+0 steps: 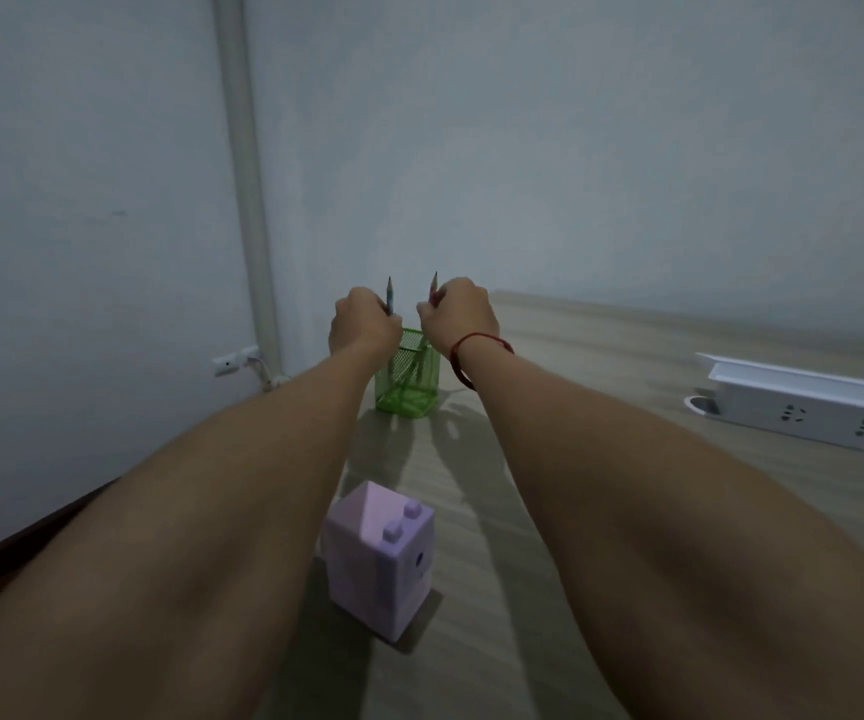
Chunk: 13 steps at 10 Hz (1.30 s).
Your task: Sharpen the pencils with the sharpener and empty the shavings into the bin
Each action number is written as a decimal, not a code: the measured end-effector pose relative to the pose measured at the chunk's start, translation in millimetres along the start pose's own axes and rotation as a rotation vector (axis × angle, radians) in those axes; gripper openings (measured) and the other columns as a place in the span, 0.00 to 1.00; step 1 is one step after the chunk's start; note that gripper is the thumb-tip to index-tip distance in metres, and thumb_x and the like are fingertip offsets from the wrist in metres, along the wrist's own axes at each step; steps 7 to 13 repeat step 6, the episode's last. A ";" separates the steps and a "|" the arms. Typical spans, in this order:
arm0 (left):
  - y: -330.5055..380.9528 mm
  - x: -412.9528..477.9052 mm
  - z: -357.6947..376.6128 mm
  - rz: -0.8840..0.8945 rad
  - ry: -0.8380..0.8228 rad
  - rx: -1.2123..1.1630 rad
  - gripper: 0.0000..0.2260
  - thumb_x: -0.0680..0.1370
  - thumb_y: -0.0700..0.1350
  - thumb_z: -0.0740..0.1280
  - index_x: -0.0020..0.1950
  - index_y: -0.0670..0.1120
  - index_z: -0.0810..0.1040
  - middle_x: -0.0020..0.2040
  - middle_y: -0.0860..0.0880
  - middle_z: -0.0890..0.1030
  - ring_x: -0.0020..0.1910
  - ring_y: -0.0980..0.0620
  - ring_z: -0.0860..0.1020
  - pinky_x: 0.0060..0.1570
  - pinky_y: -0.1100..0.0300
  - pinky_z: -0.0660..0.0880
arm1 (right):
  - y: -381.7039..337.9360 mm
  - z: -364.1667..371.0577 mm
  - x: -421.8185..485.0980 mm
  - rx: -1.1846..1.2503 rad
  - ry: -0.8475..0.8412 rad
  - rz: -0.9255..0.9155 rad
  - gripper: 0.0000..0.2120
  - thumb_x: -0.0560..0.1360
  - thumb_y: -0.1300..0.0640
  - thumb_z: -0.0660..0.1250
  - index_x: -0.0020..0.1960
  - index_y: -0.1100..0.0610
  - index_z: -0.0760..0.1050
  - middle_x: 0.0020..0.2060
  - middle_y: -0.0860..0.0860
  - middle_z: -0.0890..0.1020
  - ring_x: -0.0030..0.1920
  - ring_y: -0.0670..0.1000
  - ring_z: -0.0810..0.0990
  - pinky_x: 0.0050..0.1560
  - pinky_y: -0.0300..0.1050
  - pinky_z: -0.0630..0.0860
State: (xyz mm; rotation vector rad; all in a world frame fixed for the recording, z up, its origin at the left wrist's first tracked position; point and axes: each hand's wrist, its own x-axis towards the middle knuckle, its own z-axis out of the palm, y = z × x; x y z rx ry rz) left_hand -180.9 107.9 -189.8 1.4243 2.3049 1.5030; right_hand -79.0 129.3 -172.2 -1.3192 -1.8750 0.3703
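Both hands are just above the green mesh cup (409, 387), which stands on the counter (575, 511). The left hand (362, 324) has its fingers curled round a blue pencil (390, 296), tip up. The right hand (458, 317), with a red cord (463, 356) at the wrist, grips a pink pencil (434, 288), tip up too. Pencil shafts show through the cup's mesh. The purple sharpener (380, 556) stands nearer the person than the cup, apart from it. A white power strip (804, 402) lies well to the cup's right.
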 end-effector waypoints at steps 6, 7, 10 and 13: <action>128.5 -140.9 -87.8 0.097 -0.283 0.107 0.20 0.78 0.52 0.64 0.59 0.37 0.72 0.58 0.40 0.78 0.53 0.42 0.78 0.44 0.55 0.71 | -33.2 -190.6 -136.4 -0.170 -0.037 0.139 0.23 0.78 0.47 0.64 0.66 0.61 0.69 0.63 0.57 0.75 0.61 0.58 0.76 0.62 0.54 0.73; 128.5 -140.9 -87.8 0.097 -0.283 0.107 0.20 0.78 0.52 0.64 0.59 0.37 0.72 0.58 0.40 0.78 0.53 0.42 0.78 0.44 0.55 0.71 | -33.2 -190.6 -136.4 -0.170 -0.037 0.139 0.23 0.78 0.47 0.64 0.66 0.61 0.69 0.63 0.57 0.75 0.61 0.58 0.76 0.62 0.54 0.73; 128.5 -140.9 -87.8 0.097 -0.283 0.107 0.20 0.78 0.52 0.64 0.59 0.37 0.72 0.58 0.40 0.78 0.53 0.42 0.78 0.44 0.55 0.71 | -33.2 -190.6 -136.4 -0.170 -0.037 0.139 0.23 0.78 0.47 0.64 0.66 0.61 0.69 0.63 0.57 0.75 0.61 0.58 0.76 0.62 0.54 0.73; 128.5 -140.9 -87.8 0.097 -0.283 0.107 0.20 0.78 0.52 0.64 0.59 0.37 0.72 0.58 0.40 0.78 0.53 0.42 0.78 0.44 0.55 0.71 | -33.2 -190.6 -136.4 -0.170 -0.037 0.139 0.23 0.78 0.47 0.64 0.66 0.61 0.69 0.63 0.57 0.75 0.61 0.58 0.76 0.62 0.54 0.73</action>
